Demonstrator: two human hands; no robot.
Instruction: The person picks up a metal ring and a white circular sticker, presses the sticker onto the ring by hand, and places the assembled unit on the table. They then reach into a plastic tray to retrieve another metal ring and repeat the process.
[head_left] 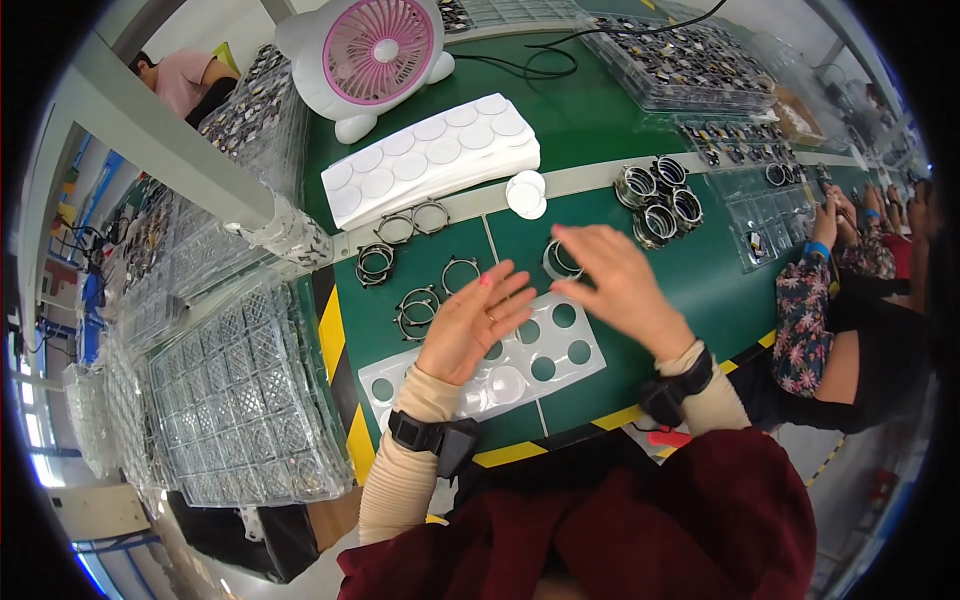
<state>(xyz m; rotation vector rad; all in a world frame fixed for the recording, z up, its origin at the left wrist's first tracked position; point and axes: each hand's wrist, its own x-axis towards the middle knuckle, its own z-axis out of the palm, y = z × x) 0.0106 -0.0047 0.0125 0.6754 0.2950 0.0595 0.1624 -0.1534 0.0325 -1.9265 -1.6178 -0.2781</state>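
Note:
My left hand point(478, 322) hovers over the near part of the bench with its palm turned up and its fingers stretched; nothing shows in it. My right hand point(618, 290) is beside a round metal ring point(551, 263), thumb and index finger apart around it. Part of that ring is hidden by the hand, and I see no grip on it. Below both hands lies a white backing sheet point(590, 368) with round holes and a pale disc point(503, 384). More rings point(415, 313) with small side tabs lie left of my left hand, beside a single ring point(460, 274).
Farther back are a stack of white sheets with round outlines point(430, 150), loose white discs point(526, 195) and a pink-grilled fan point(380, 50). Clustered rings point(657, 222) stand at right. Clear trays point(240, 400) are stacked left; a co-worker's arm point(803, 310) is at right.

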